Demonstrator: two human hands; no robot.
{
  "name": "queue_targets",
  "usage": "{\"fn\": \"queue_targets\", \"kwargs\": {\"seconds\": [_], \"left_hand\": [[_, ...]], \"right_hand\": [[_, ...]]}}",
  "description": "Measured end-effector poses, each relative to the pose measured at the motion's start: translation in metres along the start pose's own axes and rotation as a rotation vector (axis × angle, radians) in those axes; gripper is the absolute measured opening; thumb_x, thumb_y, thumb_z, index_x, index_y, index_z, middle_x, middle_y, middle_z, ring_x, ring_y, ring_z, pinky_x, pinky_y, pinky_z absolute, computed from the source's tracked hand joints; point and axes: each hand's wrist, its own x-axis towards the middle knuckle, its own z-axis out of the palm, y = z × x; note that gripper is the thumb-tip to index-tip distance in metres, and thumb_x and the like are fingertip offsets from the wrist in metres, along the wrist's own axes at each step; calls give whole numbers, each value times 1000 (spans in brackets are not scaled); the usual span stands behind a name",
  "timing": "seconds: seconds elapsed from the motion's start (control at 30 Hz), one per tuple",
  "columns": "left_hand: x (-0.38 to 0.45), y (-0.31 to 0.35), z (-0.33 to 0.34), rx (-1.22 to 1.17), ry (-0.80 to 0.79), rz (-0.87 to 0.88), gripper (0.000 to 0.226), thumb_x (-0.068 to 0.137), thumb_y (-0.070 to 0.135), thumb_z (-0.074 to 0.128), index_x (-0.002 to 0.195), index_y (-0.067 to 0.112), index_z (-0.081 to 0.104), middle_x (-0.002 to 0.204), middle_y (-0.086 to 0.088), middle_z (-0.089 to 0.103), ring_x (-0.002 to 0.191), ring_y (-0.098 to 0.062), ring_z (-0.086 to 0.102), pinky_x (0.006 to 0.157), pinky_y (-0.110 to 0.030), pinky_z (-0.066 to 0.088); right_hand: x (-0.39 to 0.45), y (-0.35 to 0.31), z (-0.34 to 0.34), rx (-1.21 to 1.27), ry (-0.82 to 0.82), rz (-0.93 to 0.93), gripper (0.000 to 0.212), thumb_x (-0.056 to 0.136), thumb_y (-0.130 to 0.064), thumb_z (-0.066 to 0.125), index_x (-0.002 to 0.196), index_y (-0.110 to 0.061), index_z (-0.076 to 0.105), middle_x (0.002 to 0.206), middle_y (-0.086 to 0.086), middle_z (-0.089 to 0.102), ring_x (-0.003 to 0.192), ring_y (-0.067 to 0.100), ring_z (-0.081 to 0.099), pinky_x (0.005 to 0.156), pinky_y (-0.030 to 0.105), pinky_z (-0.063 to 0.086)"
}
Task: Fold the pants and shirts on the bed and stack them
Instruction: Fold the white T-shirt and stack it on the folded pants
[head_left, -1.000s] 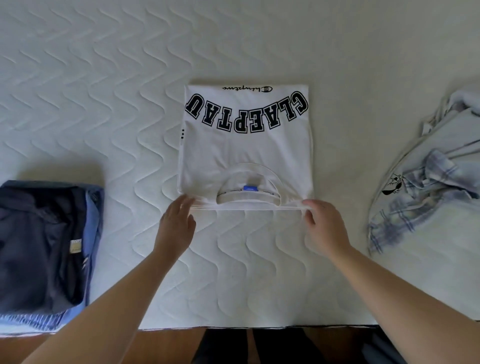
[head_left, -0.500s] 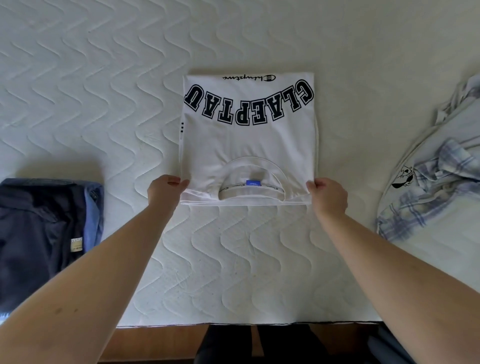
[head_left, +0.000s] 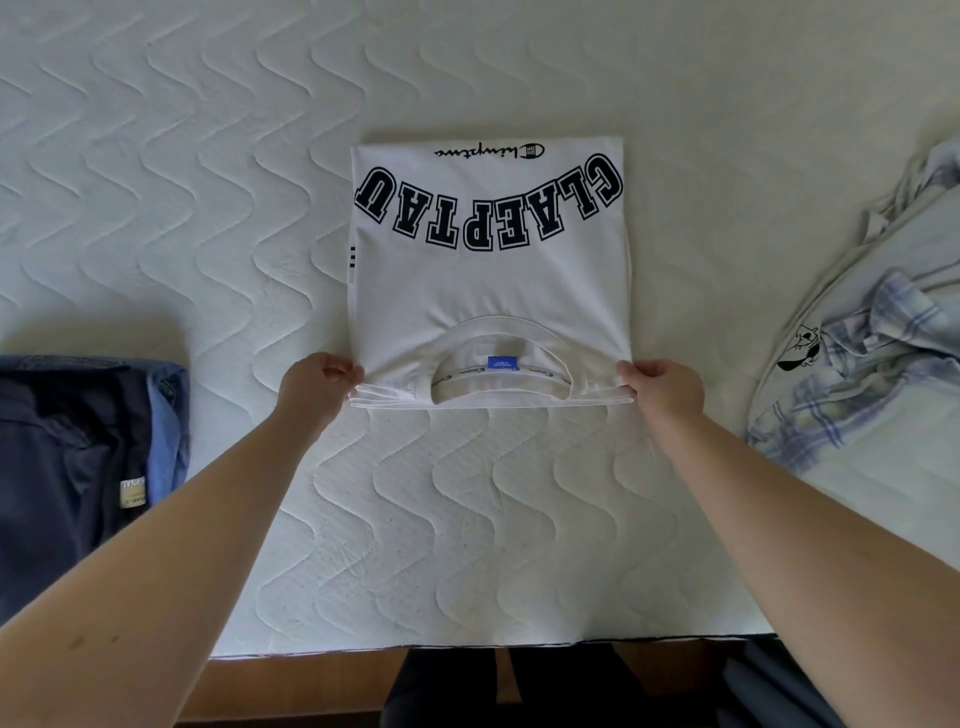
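Both hands, left hand (head_left: 317, 384) and right hand (head_left: 665, 387), are pinching the folded T-shirt (head_left: 488, 291); stack (head_left: 78, 457) is waiting, heap (head_left: 872, 374) is lying unfolded.

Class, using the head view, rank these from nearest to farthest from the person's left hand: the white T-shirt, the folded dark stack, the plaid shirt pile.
1. white T-shirt, gripped by the left hand.
2. folded dark stack, left.
3. plaid shirt pile, far right.

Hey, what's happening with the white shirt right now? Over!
Left hand and right hand pinch white shirt's near corners. Shirt folded, flat on bed. Nothing blocking.
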Motion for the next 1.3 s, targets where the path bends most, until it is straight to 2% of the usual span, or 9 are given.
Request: {"fn": "queue_targets", "kwargs": {"seconds": [0.27, 0.33, 0.43, 0.5, 0.6, 0.77, 0.9, 1.1, 1.3], "left_hand": [[-1, 11, 8, 136, -17, 8, 54, 89, 49, 65, 123, 8, 59, 115, -9, 61, 103, -29, 61, 92, -42, 50], [-3, 14, 10, 135, -22, 13, 55, 87, 50, 67, 121, 8, 59, 110, -5, 59, 96, -24, 59, 84, -38, 49], [-2, 16, 12, 115, -14, 24, 40, 91, 43, 64, 112, 10, 59, 97, 0, 62, 89, -22, 58, 67, -28, 41], [-1, 15, 11, 38, -19, 12, 33, 92, 37, 64, 109, 9, 58, 97, -4, 63, 89, -25, 59, 62, -28, 43], [-2, 10, 11, -96, -27, -39, 37, 90, 26, 70, 117, 4, 58, 107, -11, 65, 96, -29, 62, 79, -40, 54], [-1, 13, 12, -63, -32, -23, 36, 86, 25, 74, 114, 8, 60, 98, -2, 64, 89, -22, 59, 76, -31, 45], [3, 13, 9, -196, -85, -84, 32, 94, 43, 61, 103, 12, 63, 90, -4, 63, 84, -24, 58, 77, -43, 52], [5, 11, 11, -295, -108, -123, 32, 95, 39, 60, 94, 7, 62, 93, -14, 64, 85, -29, 59, 76, -42, 50], [-9, 10, 5, -460, -210, -124, 22, 85, 29, 74, 100, 16, 64, 95, -2, 73, 84, -19, 70, 65, -29, 55]], "right_hand": [[-5, -5, 5, -93, 135, -88, 43, 83, -37, 73, 113, -8, 61, 100, 5, 60, 86, 18, 54, 74, 24, 37], [-1, -10, 6, -101, 82, -108, 32, 94, -42, 59, 98, -11, 63, 86, 3, 61, 81, 20, 54, 67, 26, 36], [4, -17, 7, -153, 15, -88, 39, 98, -45, 50, 78, -12, 56, 62, -1, 50, 68, 23, 50, 49, 25, 30], [6, -19, 8, -170, -5, -47, 36, 93, -45, 60, 79, -11, 56, 67, 0, 55, 67, 22, 52, 46, 22, 31], [6, -21, 8, -194, 18, 4, 35, 80, -38, 75, 94, -11, 56, 88, 5, 63, 75, 24, 57, 62, 26, 39], [8, -19, 9, -280, -47, 2, 48, 75, -46, 78, 103, -17, 52, 94, 0, 61, 86, 24, 59, 83, 39, 50], [7, -27, 12, -306, -64, -52, 54, 95, -59, 45, 75, -10, 56, 70, 2, 55, 74, 28, 52, 57, 31, 34], [4, -18, 13, -182, 28, -96, 43, 95, -48, 55, 96, -6, 56, 85, 6, 59, 76, 24, 54, 64, 29, 35], [3, -15, 1, -251, -153, -129, 43, 95, -43, 58, 103, -2, 67, 94, 13, 67, 86, 30, 62, 70, 30, 40]]}}
